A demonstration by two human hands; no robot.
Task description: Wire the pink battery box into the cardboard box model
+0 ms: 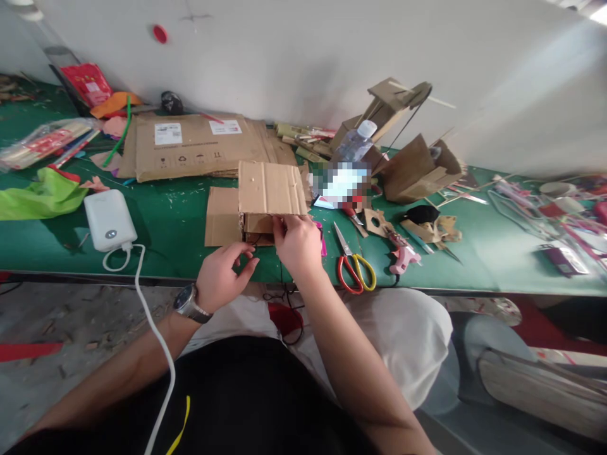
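Observation:
A small cardboard box [272, 186] sits near the table's front edge, its open side facing me. My right hand [300, 246] is at the right side of that opening, with bent fingers gripping the box's edge; some fingertips are hidden. Just in front of the box's lower left corner is my left hand [225, 275], its fingers curved and the thumb apart, with nothing visible between them. A watch [192, 303] is on the left wrist. Thin black cord [281, 272] hangs from the box front over the table edge. A flat cardboard piece [222, 216] adjoins the box's left side.
Scissors [353, 265] and a pink glue gun [404, 256] lie right of the box. A white power bank [110, 220] with a cable is at left. Behind are flattened cardboard [190, 148], a plastic bottle [355, 142] and a cardboard model [420, 167]. A lit, blurred screen [342, 184] stands nearby.

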